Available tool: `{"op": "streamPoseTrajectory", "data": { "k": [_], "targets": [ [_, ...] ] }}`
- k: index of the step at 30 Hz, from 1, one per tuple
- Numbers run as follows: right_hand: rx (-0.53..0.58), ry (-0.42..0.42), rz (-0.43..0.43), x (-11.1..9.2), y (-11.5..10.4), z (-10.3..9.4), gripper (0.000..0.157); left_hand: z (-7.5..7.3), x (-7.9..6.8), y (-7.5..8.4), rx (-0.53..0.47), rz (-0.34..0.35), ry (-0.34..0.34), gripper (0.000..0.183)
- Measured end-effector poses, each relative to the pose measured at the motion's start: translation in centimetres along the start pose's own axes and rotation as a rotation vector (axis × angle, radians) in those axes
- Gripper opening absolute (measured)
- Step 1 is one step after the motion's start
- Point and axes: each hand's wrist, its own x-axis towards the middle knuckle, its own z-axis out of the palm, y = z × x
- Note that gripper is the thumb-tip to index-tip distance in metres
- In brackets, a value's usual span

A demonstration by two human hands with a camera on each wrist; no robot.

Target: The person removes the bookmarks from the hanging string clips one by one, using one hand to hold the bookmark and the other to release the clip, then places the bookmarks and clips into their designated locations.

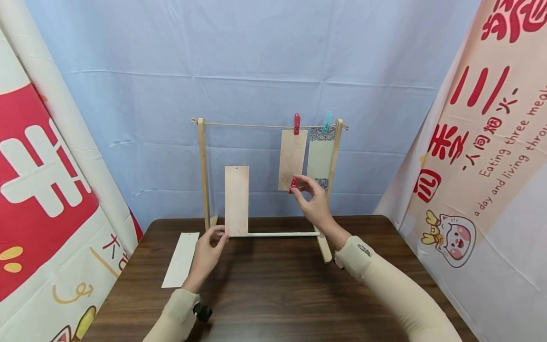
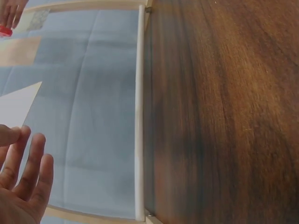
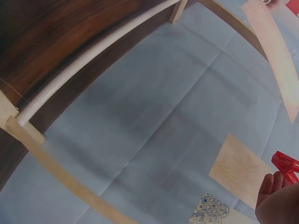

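My left hand (image 1: pixel 207 251) pinches the lower left corner of a pale beige paper card (image 1: pixel 237 199), which stands upright with a small hole near its top edge. My right hand (image 1: pixel 314 199) holds a red clothespin (image 1: pixel 292 184) between thumb and fingers, overlapping the bottom of a hanging beige card (image 1: pixel 292 154) in the head view. Another red clothespin (image 1: pixel 297 123) clips that card to a rope (image 1: pixel 248 125). Beside it, a teal clothespin (image 1: pixel 328 121) holds a pale card with blue patterned ends (image 1: pixel 319 156). In the right wrist view, the pinched clothespin (image 3: pixel 286 163) is partly cut off.
The rope runs between two wooden posts (image 1: pixel 202 166), joined low down by a white bar (image 1: pixel 282 234). A white card (image 1: pixel 180 261) lies on the dark wooden table (image 1: pixel 273 294), left of the frame. A blue cloth (image 1: pixel 256 57) hangs behind.
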Motion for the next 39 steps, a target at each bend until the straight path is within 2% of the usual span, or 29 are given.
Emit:
{"op": "streamPoseTrajectory", "data": {
  "k": [9,17,25,31,39],
  "targets": [
    [-0.012,-0.014,0.048,-1.4,0.3,-0.7,0.039,-0.6,-0.6,-0.4,0.008,0.021,0.005,0.021],
    [-0.004,0.005,0.083,-2.6,0.9,-1.2,0.038,-1.3,-1.2,-0.6,0.021,-0.030,-0.031,0.022],
    [-0.011,0.012,0.153,-4.0,1.6,-2.0,0.038,-2.0,-1.7,-1.1,0.027,-0.054,-0.019,0.022],
    [-0.013,0.033,0.167,-4.8,2.2,-2.6,0.038,-2.8,-2.3,-1.5,0.041,-0.071,-0.022,0.020],
    [-0.010,0.048,0.197,-5.7,2.4,-3.4,0.036,-4.3,-3.3,-1.9,0.065,-0.042,-0.025,0.022]
  ]
}}
